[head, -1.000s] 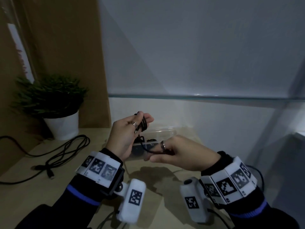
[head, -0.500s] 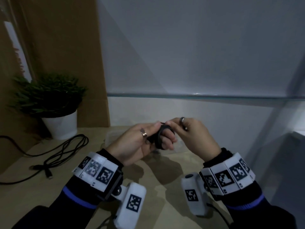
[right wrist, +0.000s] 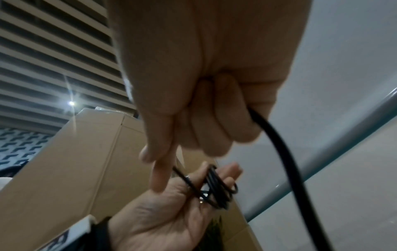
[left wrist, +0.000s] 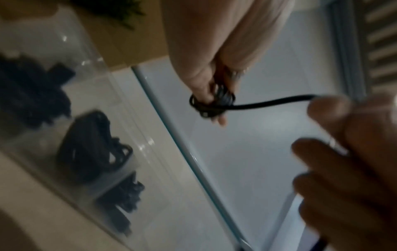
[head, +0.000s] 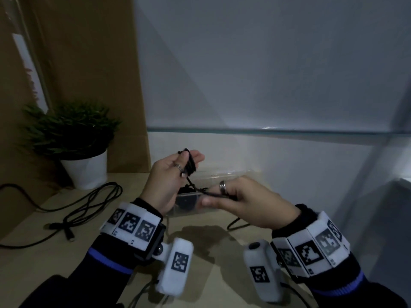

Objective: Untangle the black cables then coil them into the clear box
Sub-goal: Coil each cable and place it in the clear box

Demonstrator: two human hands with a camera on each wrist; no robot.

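Coiling over the counter (head: 206, 285), a black cable (head: 190, 166) was wound in several loops round the extended fingers (head: 195, 157) of the left hand (head: 171, 176), held up just above the near left end of the clear box (head: 224, 174). The left grip was spread, fingers nearly straight, with the loops hanging on them; in the right wrist view the loops (right wrist: 217, 188) crossed the fingers near their tips. From the coil a free strand (head: 200, 189) ran down and right to the right hand (head: 249, 203), where it was pinched in a curled grip; the strand (right wrist: 279, 152) was seen leaving those curled fingers (right wrist: 206, 129) in the right wrist view. Inside the box, dark coiled cables (left wrist: 90, 146) were already lying, blurred in the left wrist view. On the counter's left side another cable (head: 89, 203) lay loose and uncoiled, near a potted plant (head: 73, 138) in a white pot. A brown cardboard panel (head: 84, 63) stood behind the plant, and a glass shelf edge (head: 278, 130) ran along the far wall.
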